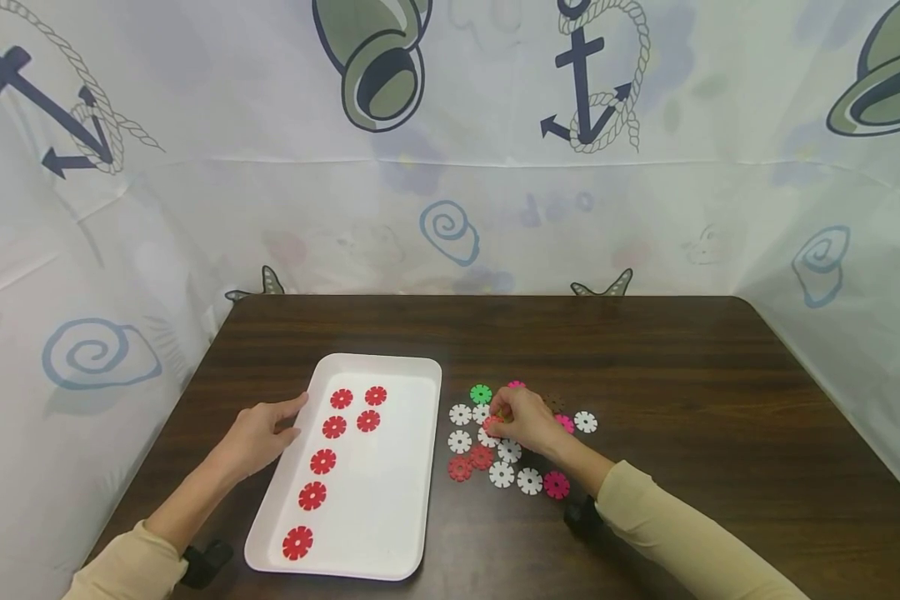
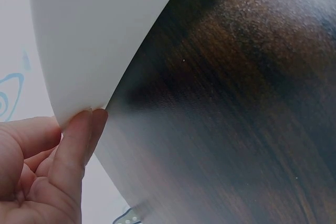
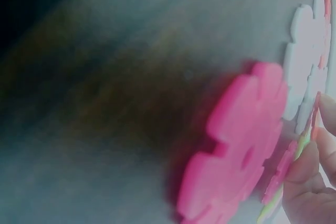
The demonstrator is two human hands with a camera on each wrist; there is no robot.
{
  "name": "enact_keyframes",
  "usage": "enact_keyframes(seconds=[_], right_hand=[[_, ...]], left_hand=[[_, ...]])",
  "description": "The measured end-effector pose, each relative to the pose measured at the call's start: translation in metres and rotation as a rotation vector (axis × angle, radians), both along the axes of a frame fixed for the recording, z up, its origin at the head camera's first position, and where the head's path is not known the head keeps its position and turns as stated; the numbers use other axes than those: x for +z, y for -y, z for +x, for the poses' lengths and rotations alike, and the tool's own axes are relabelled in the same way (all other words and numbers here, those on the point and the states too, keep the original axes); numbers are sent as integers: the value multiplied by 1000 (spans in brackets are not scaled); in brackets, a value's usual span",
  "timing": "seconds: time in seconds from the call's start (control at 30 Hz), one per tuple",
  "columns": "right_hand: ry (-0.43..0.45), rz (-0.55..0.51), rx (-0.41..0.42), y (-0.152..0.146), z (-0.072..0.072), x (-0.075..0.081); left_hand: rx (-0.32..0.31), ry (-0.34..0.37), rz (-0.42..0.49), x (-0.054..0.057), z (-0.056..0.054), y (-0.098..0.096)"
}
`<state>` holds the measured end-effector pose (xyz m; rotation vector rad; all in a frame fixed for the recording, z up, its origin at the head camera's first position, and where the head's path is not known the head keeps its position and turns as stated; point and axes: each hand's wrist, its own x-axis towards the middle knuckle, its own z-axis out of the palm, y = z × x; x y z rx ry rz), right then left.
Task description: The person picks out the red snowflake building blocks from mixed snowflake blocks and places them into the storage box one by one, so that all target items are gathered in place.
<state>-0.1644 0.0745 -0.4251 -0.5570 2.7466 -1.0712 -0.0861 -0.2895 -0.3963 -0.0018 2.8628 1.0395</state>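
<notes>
On the left half of the table a white tray (image 1: 378, 508) holds several red notched discs (image 1: 323, 461), five down its left side and two beside them at the top. My left hand (image 1: 249, 437) pinches the tray's left rim, thumb and fingers at the edge in the left wrist view. To the right of the tray, my right hand (image 1: 528, 419) is over a loose group of discs and pinches a red notched disc (image 1: 492, 426). White discs (image 1: 460, 442), a green disc (image 1: 481, 394) and a large pink disc (image 3: 239, 140) lie around it.
Two red discs (image 1: 461, 468) lie at the group's near left, a magenta disc (image 1: 557, 485) at its near right. A brown disc (image 1: 553, 402) blends into the dark wooden table (image 1: 682, 375). Behind the table hangs a patterned white curtain (image 1: 510, 225).
</notes>
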Motion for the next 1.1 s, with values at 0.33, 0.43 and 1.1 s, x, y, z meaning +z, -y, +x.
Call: enact_keyframes(seconds=[0.33, 0.43, 1.1], right_hand=[[-28, 23, 21, 1, 2, 2], [-36, 22, 18, 2, 2, 2], [141, -209, 54, 2, 3, 10]], left_hand=[[-1, -5, -1, -2, 0, 0], [-1, -9, 1, -2, 0, 1], [5, -9, -19, -1, -1, 0]])
